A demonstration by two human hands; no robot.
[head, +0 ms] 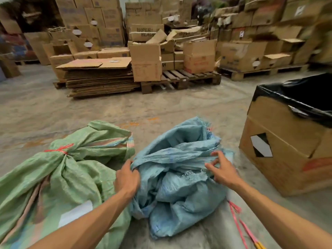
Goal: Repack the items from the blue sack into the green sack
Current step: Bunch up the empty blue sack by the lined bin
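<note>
A crumpled blue woven sack [179, 169] stands on the concrete floor in front of me, its mouth open at the top. My left hand [126, 178] grips the left edge of its mouth, fingers curled into the fabric. My right hand [221, 169] hovers at the right edge with fingers spread, fingertips touching the cloth. To the left lies the green sack [59, 178], bulging and tied at the neck with a red string [59, 149]. What is inside the blue sack is hidden.
A large cardboard box [287, 150] lined with black plastic stands at the right. A red strap [239, 223] trails on the floor by my right forearm. Pallets [181, 79] with flattened and stacked cartons fill the back. Bare concrete floor lies between.
</note>
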